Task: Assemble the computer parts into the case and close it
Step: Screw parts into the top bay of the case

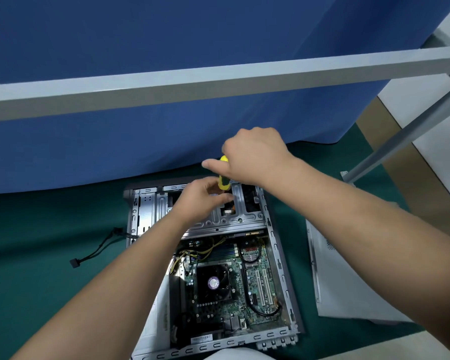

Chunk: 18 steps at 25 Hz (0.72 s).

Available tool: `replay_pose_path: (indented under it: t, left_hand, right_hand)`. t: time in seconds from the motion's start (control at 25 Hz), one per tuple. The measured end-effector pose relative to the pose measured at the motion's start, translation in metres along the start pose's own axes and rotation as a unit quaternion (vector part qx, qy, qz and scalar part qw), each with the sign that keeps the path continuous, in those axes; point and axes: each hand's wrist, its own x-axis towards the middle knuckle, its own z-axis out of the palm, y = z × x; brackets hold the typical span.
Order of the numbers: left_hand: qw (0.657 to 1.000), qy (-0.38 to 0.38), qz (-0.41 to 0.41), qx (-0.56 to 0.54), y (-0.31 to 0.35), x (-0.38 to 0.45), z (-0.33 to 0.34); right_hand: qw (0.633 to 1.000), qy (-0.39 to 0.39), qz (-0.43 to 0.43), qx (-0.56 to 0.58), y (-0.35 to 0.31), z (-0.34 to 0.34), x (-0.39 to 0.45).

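A black cable (94, 252) lay on the green mat (37, 255) at the left. The left hand (198, 201) pinched the lower shaft of a yellow screwdriver (223, 178) over the drive cage (218, 216) at the far end of the open case (278, 261). The right hand (255, 154) gripped its handle from above. A grey side panel (348, 281) lay right of the case.

- A big blue cloth (166, 48) is hung at the back.
- A green mat (37, 255) is spread below.
- A grey metal bar (218, 81) is seen across the top.
- A pale floor (439, 141) is seen at right.
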Motion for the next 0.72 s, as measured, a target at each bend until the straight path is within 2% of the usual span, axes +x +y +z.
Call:
replay_pose_path:
  t: [0.08,0.16,0.24,0.28,0.36,0.44,0.52,0.56,0.6,0.72]
  left_hand:
    - [0.999,0.048,-0.023,-0.008,0.002,0.001,0.008]
    - [0.997,0.076,-0.030,-0.002,0.002,0.004,0.010]
    - [0.997,0.070,-0.022,0.010,-0.002,0.005,0.004]
    - [0.998,0.053,-0.014,0.021,-0.001,0.004,-0.001]
    - [1.000,0.002,-0.002,0.005,0.001,0.002,-0.008]
    - [0.999,-0.019,-0.012,-0.037,0.006,0.000,-0.006]
    - [0.999,0.025,-0.033,-0.017,0.010,0.002,0.002]
    - [0.998,0.053,-0.036,0.010,0.010,0.003,0.005]
    - [0.996,0.074,-0.035,0.027,0.010,0.004,0.008]
    - [0.995,0.081,-0.012,0.059,0.003,0.005,0.004]
  right_hand:
    - [1.000,0.004,0.012,-0.006,-0.002,0.001,0.001]
    - [0.996,-0.046,-0.066,0.046,0.007,-0.001,0.001]
    - [0.974,-0.103,-0.156,0.126,0.018,-0.007,0.002]
    - [0.970,-0.099,-0.170,0.145,0.020,-0.009,0.002]
    - [0.986,-0.044,-0.117,0.108,0.013,-0.007,0.001]
    - [0.999,0.000,-0.037,0.022,0.000,0.001,0.001]
    - [1.000,0.019,0.018,-0.007,-0.008,0.000,-0.001]
    - [0.999,0.027,0.016,-0.005,-0.007,0.002,0.001]
    - [1.000,0.019,-0.008,0.006,-0.003,0.003,0.002]
    - [0.981,-0.086,-0.137,0.106,0.013,-0.005,0.003]
